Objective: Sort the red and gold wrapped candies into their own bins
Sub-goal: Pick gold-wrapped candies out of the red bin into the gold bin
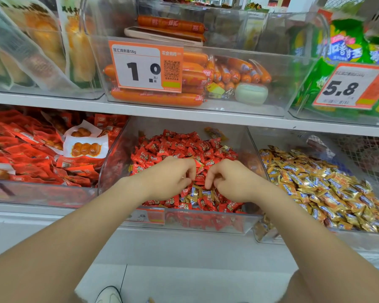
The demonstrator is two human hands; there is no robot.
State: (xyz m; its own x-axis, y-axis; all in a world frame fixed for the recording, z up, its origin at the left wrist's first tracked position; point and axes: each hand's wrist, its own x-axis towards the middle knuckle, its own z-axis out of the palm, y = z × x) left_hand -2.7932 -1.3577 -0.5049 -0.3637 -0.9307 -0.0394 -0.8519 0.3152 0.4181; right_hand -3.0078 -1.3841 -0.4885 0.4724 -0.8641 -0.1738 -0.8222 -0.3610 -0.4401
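Note:
The middle clear bin [206,224] holds a heap of red wrapped candies [173,147]. A few gold wrapped candies [194,193] lie mixed in near its front. The bin to the right [263,237] is full of gold wrapped candies [328,189]. Both my hands are down in the red heap, close together. My left hand [169,178] has its fingers curled into the candies. My right hand [230,182] curls its fingertips just above the stray gold candies. Whether either hand holds a candy is hidden by the fingers.
A bin of red snack packs [31,149] stands on the left. The shelf above [184,114] carries a bin of sausages [158,97] with a price tag [147,66] and green bags [346,51]. A white shoe [108,295] shows on the floor below.

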